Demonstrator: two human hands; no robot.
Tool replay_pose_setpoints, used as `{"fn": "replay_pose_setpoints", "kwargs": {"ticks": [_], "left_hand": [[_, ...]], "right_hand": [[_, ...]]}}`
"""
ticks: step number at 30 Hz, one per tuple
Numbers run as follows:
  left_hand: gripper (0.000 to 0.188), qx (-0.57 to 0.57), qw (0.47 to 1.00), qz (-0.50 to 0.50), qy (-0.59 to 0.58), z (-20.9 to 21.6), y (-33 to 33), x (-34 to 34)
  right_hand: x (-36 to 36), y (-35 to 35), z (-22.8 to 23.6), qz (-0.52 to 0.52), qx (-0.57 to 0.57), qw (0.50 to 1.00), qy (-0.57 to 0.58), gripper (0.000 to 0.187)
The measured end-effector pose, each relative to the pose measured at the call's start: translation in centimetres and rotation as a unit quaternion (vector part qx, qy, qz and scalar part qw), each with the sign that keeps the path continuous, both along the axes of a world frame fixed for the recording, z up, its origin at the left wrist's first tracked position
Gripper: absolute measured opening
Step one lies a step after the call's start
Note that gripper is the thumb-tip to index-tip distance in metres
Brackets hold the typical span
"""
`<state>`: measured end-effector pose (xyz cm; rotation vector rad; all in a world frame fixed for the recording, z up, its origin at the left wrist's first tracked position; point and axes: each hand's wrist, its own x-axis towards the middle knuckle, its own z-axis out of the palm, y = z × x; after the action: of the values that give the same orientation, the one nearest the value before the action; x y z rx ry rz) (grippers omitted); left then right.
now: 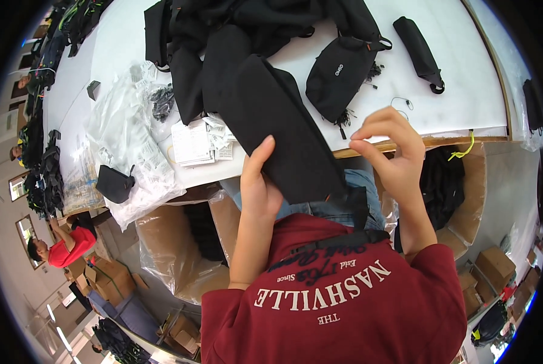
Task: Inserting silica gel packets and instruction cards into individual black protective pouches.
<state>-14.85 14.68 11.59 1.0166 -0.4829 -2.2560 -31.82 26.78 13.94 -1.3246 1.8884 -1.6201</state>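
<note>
My left hand (260, 179) grips a long black fabric pouch (280, 130), thumb on top near its left edge. The pouch slants from the pile on the table down toward my lap, and a short black strap hangs at its lower end. My right hand (396, 148) is raised to the right of the pouch, apart from it. Its thumb and forefinger are drawn together; anything between them is too small to make out. Another black pouch (338, 79) lies beyond my right hand, with a bundle of thin black cords (346, 116) by its lower edge.
Black pouches (241, 27) are heaped on the white table (465, 73). A narrow black pouch (418, 53) lies right. White printed slips (192, 144) and clear plastic bags (129, 124) are left. Open cartons (183, 242) stand below the table edge. A person in red (71, 246) is far left.
</note>
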Motion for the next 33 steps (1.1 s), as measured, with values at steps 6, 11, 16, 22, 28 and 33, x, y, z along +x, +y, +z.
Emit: {"fn": "replay_pose_setpoints", "kwargs": {"ticks": [6,11,16,22,28,33], "left_hand": [[0.039,0.001,0.997,-0.033,0.064,0.7,0.4,0.1],[0.044,0.003,0.985,-0.116,0.126,0.1,0.3,2.3],[0.084,-0.53,0.831,-0.041,-0.163,-0.6,-2.4,4.4],[0.04,-0.491,0.855,-0.14,-0.094,1.6,-3.2,5.5],[0.022,-0.503,0.857,-0.03,-0.11,-0.3,-2.6,5.1],[0.019,-0.525,0.844,-0.006,-0.109,-1.2,-2.9,5.0]], "right_hand": [[2.4,-0.7,2.6,0.111,0.052,0.942,0.314,0.041],[1.6,-1.4,0.6,0.106,-0.002,0.952,0.286,0.048],[-0.1,-1.3,1.8,0.139,0.019,0.99,-0.002,0.044],[-0.1,-0.7,2.2,0.161,0.083,0.946,-0.27,0.049],[-0.8,-0.6,2.1,0.158,0.061,0.986,0.01,0.044],[-1.2,-0.6,2.2,0.15,0.053,0.987,-0.009,0.036]]}}
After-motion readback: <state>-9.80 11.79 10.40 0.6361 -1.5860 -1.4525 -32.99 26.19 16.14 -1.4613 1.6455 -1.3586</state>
